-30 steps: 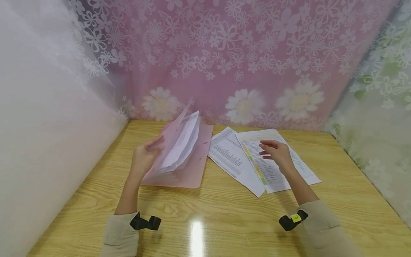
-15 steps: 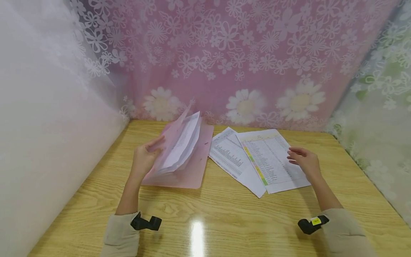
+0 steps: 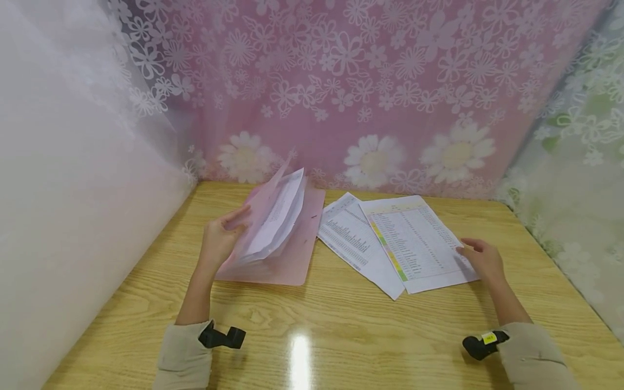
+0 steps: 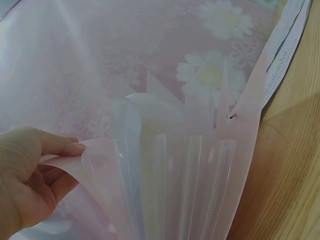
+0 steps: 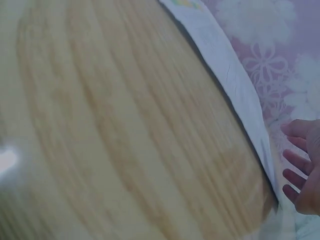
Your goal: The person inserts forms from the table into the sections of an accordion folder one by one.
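While the left hand point(image 3: 218, 244) pinches a fanned, translucent pink plastic folder point(image 3: 295, 252) on a wood-grain table point(image 3: 361, 336), the loose-fingered right hand point(image 3: 487, 262) hangs at the edge of a white rectangular paper sheet point(image 3: 421, 244).

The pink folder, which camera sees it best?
The head view: it shows nearly all of the pink folder, with its cover lifted. The left wrist view shows only part, close up. The right wrist view shows none.
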A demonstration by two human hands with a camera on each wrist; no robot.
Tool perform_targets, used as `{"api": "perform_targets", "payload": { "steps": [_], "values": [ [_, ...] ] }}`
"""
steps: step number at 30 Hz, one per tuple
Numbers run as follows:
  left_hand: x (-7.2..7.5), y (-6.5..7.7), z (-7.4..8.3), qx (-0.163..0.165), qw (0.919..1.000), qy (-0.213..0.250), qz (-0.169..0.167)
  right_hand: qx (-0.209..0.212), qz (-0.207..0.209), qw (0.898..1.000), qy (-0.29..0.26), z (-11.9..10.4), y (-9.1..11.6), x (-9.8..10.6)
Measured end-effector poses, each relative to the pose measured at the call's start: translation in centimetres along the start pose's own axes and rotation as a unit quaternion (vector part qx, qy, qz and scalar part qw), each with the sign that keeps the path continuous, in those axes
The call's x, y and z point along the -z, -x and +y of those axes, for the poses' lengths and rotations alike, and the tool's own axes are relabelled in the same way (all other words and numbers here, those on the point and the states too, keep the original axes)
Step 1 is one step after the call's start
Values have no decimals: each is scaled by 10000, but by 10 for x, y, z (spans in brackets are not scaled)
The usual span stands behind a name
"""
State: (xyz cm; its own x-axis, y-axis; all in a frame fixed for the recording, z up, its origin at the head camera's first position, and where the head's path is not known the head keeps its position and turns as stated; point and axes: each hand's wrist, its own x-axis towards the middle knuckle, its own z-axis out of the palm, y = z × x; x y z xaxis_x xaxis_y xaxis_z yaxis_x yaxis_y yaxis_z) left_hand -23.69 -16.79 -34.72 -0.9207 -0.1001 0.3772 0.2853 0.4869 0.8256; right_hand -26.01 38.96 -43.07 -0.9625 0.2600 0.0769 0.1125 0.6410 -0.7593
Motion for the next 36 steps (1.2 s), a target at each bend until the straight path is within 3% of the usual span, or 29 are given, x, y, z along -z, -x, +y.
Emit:
{"api": "perform_targets", "payload": {
  "steps": [6,16,27,36],
  "values": [
    [0,0,0,59,10000,35,-44,-153,-55,9994,306,10,1,0],
    [1,-1,-1,-48,9999,82,-37,424,249,9917,1191,16,-1,-4],
    [3,1,-1,-60,9998,179,-104,470,279,9900,1303,15,1,-9],
    [3,1,0,-65,9999,88,-81,25,-69,9957,920,8,4,-6]
  ]
}}
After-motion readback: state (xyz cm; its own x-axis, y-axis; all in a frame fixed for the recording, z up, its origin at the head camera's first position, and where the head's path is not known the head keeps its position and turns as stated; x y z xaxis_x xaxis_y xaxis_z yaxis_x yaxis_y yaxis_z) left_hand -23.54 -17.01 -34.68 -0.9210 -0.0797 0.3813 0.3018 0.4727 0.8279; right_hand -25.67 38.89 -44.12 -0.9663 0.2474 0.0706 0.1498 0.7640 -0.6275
